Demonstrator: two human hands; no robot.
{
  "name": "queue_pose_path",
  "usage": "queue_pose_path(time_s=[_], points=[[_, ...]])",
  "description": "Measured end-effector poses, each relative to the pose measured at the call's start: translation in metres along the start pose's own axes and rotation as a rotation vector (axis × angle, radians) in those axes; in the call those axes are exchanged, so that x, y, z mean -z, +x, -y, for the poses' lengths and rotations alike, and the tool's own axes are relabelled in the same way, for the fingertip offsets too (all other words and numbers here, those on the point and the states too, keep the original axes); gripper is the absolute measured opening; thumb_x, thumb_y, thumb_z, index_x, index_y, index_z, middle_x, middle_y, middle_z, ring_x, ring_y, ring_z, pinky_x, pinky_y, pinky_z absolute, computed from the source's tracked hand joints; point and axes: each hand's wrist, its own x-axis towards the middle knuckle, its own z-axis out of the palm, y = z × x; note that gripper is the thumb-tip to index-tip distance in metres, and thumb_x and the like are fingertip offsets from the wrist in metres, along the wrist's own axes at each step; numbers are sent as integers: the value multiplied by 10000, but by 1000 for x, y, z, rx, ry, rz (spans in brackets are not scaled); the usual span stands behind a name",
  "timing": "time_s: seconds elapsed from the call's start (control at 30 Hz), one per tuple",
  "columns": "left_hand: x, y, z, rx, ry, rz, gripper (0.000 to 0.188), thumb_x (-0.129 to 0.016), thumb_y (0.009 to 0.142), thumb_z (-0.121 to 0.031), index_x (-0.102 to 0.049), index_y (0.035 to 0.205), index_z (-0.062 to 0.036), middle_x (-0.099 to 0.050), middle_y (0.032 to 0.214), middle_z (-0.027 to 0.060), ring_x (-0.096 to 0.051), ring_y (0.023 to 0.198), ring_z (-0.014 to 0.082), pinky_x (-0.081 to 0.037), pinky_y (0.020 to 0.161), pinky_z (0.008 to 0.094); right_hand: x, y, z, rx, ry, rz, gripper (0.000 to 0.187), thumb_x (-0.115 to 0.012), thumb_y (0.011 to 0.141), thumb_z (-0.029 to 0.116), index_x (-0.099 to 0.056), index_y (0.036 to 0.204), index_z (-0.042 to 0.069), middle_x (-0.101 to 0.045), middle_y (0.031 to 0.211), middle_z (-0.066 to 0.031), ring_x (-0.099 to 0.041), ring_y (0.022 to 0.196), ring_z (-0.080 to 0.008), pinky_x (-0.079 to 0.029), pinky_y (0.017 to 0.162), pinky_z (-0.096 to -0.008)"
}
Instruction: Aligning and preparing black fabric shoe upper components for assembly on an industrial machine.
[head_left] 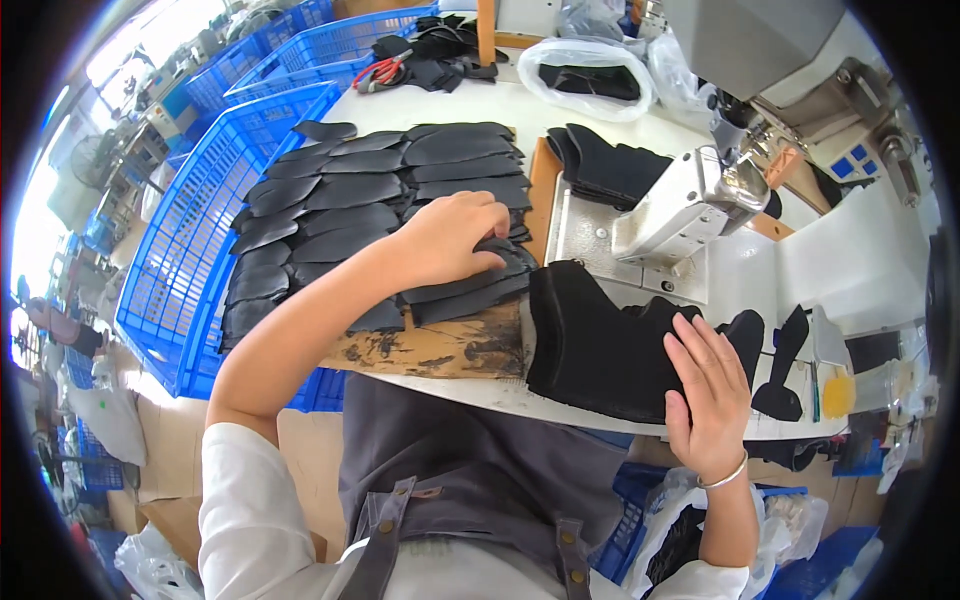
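Note:
Overlapping black leather-like pieces [340, 190] lie in rows on a worn wooden board [430, 347] at the left of the table. Reaching across them, my left hand [455, 238] has its fingers curled and thumb bent at the right-hand row, around the edge of a black piece [510, 262]. Its fingertips are partly hidden. A pile of thick black cut pieces with curved edges [610, 350] lies at the table's front edge. My right hand [710, 395] rests on this pile's right end, fingers stretched out and flat, with a bracelet at the wrist.
A white sewing machine [670, 225] stands right of the board, with more black pieces [610, 160] behind its arm. Blue crates [215, 225] border the table's left. Red-handled scissors [385, 70] and a bag-lined container [585, 80] are at the back. A dark tool-shaped piece [785, 370] lies right.

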Motion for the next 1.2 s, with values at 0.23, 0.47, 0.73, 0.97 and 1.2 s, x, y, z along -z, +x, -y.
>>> queue_pose_path(time_s=[0.23, 0.47, 0.73, 0.97, 1.2], points=[[36, -50, -12, 713, 199, 162, 385, -739, 775, -388, -652, 768, -13, -662, 732, 137, -643, 695, 288, -495, 657, 366, 2, -3, 4, -43, -3, 33, 424, -512, 857, 177, -578, 1244, 14, -542, 1333, -156, -496, 1247, -354, -367, 1047, -486], [31, -72, -5, 652, -12, 179, 404, -769, 724, -373, -621, 835, -14, -655, 819, 148, -648, 823, 285, -494, 720, 385, 2, -3, 7, -52, -8, 23, 405, -498, 853, 148, -584, 1219, -1, -551, 1321, -158, -503, 1234, -361, -370, 1046, -482], [39, -90, -5, 344, -49, 124, 264, -723, 743, -142, -565, 927, -38, -587, 913, 98, -589, 888, 277, -458, 760, 384, 3, -2, 9, -52, 75, -18, 361, -558, 804, 48, -611, 1158, -1, -594, 1252, -159, -534, 1198, -355, -381, 1037, -498], [29, -100, -1, 47, 271, 68, 141, -657, 734, -95, -584, 854, -77, -555, 839, 54, -576, 824, 238, -447, 706, 349, 11, 56, 44, 234, 106, -39, 329, -648, 748, 51, -652, 1076, 32, -645, 1085, -97, -607, 1060, -297, -414, 997, -496], [28, -94, -4, 69, 436, -207, 86, -645, 742, -89, -581, 796, -70, -544, 770, 63, -569, 778, 248, -445, 690, 352, -47, 156, 83, 477, 182, 185, 119, -653, 755, 120, -616, 855, 68, -577, 834, -56, -599, 793, -224, -508, 705, -351]])
